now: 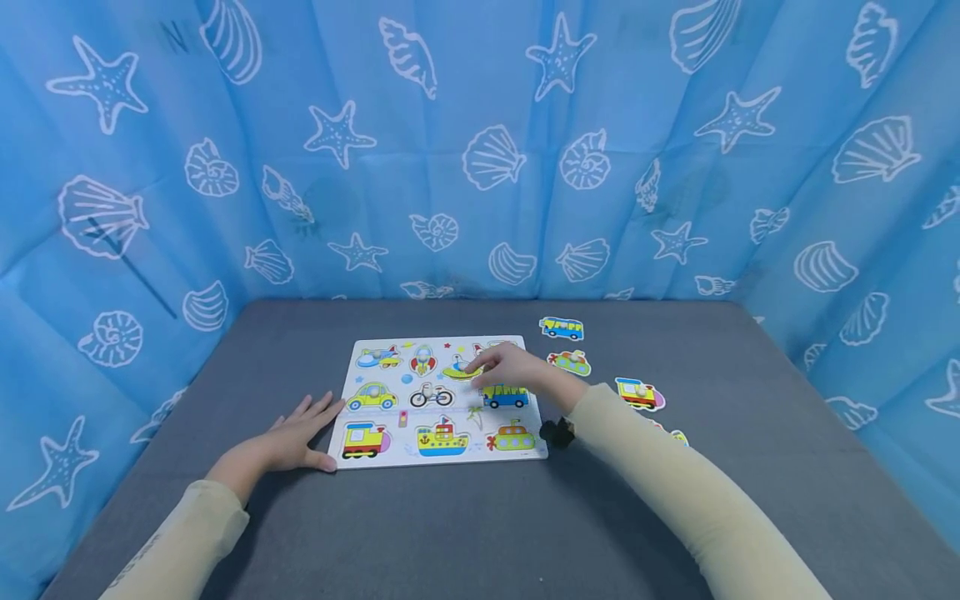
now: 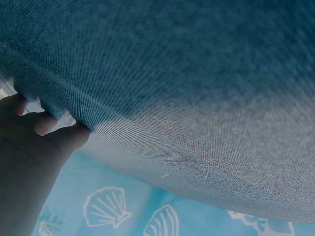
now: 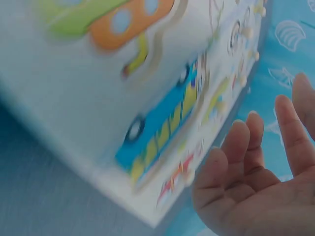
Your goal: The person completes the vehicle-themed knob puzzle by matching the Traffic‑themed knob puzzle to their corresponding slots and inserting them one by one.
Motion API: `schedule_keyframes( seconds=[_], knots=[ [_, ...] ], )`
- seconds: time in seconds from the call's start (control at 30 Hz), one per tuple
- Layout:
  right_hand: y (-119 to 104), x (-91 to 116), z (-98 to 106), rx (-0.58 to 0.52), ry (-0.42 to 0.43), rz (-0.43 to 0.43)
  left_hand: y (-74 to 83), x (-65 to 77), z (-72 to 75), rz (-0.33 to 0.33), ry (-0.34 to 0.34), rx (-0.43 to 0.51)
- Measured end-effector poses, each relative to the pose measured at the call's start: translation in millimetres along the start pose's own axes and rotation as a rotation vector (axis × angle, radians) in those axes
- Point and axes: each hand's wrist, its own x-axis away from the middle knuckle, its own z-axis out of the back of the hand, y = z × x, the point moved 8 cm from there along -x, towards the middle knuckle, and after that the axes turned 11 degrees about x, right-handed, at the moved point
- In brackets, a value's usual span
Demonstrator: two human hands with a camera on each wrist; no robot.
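Note:
A white knob puzzle board [image 1: 450,458] with colourful vehicle pictures lies on the table. My left hand [image 1: 303,433] rests at its left edge, fingers spread, thumb by the near corner; the left wrist view shows these fingers [image 2: 74,135] against the table cloth. Over the board's right side hovers my right hand [image 1: 513,367], near the yellow flying saucer piece [image 1: 459,371] and the bus picture [image 1: 504,397]. Seen from the right wrist, the right hand's fingers [image 3: 235,142] are loosely bent and hold nothing. Knobs stand on the car piece [image 1: 372,396] and bicycle piece [image 1: 431,395].
Right of the board lie a loose bus piece [image 1: 561,328], a submarine piece [image 1: 570,362] and a train piece [image 1: 640,394]. The right sleeve [image 1: 660,475] partly covers another piece [image 1: 679,437]. A blue shell-patterned curtain [image 1: 480,208] hangs behind the grey table [image 1: 420,533].

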Motion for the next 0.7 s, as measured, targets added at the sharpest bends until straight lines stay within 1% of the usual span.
schedule_keyframes(
  seconds=[0.1,0.2,0.3,0.37,0.43,0.53,0.6,0.7],
  knots=[
    [10,9,13,0.014,0.021,0.010,1.6,0.5,-0.1,-0.006,-0.006,0.000],
    [22,20,27,0.020,0.034,-0.010,2.7,0.6,-0.3,0.000,-0.008,0.003],
    [31,32,40,0.028,0.049,-0.024,0.8,-1.3,-0.4,-0.002,0.000,0.007],
    [38,37,49,0.036,0.069,-0.026,-4.4,-4.2,-0.9,0.002,0.007,0.003],
    [46,42,57,0.045,0.091,-0.023,-8.8,-6.7,-1.9,0.004,0.005,0.002],
    [57,47,68,0.042,0.127,-0.009,-9.6,-6.3,-1.8,-0.006,0.001,0.010],
    [64,50,75,0.036,0.153,-0.003,-9.7,-5.7,-2.2,-0.001,-0.009,0.011],
    [74,51,85,0.021,0.196,-0.003,-9.4,-5.4,-1.6,-0.005,-0.004,0.010]
  ],
)
